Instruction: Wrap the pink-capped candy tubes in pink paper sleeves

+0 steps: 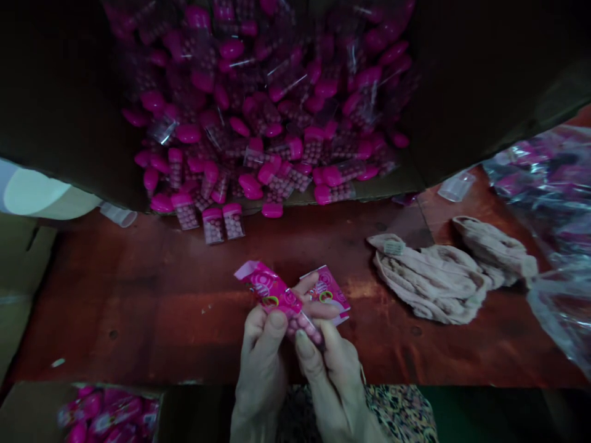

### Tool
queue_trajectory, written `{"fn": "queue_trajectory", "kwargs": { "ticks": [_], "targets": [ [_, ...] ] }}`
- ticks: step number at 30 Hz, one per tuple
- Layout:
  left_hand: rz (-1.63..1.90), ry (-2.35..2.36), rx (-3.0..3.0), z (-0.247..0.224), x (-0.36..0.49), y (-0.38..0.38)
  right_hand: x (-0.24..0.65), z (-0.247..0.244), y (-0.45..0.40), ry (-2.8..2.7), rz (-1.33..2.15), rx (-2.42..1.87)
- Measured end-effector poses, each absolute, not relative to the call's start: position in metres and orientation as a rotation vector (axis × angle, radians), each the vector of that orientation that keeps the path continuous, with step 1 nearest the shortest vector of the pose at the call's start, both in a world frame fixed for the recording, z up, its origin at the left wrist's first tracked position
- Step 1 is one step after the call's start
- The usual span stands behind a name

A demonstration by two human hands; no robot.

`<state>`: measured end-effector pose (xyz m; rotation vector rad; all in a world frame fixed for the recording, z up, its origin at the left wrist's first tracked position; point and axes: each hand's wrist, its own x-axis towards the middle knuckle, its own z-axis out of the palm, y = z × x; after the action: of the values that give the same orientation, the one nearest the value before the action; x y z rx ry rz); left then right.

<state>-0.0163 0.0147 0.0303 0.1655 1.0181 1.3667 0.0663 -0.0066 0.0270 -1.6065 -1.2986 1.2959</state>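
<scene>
The person's left hand pinches a pink printed wrapper sleeve between thumb and fingers, its open end pointing up and away to the left. The right hand grips a small clear plastic container of pink beads, thumb on its near face; the container's far part sits inside the sleeve, directly between the two hands. Just beyond the right hand's fingers, and partly covered by them, a second pink printed wrapper lies on the reddish-brown wooden table.

Farther ahead of both hands, a large open cardboard box spills over with clear containers with bright pink caps; a few of them rest on the table at its edge. To the right of the right hand lie crumpled off-white cloth gloves, with clear plastic bags holding pink items beyond them. Below and left of the left hand, a smaller cardboard box holds pink packed containers.
</scene>
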Motion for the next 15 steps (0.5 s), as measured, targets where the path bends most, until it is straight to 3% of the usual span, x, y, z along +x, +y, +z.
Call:
{"fn": "queue_trajectory", "kwargs": {
  "ticks": [7,15],
  "targets": [
    [1.385,1.178,0.161,0.034,-0.016,0.017,0.062,0.026,0.013,-0.898,1.737,-1.28],
    [1.363,1.38,0.008,0.035,0.0,0.008,0.055,0.02,-0.01,-0.87,1.457,-1.699]
  ]
}}
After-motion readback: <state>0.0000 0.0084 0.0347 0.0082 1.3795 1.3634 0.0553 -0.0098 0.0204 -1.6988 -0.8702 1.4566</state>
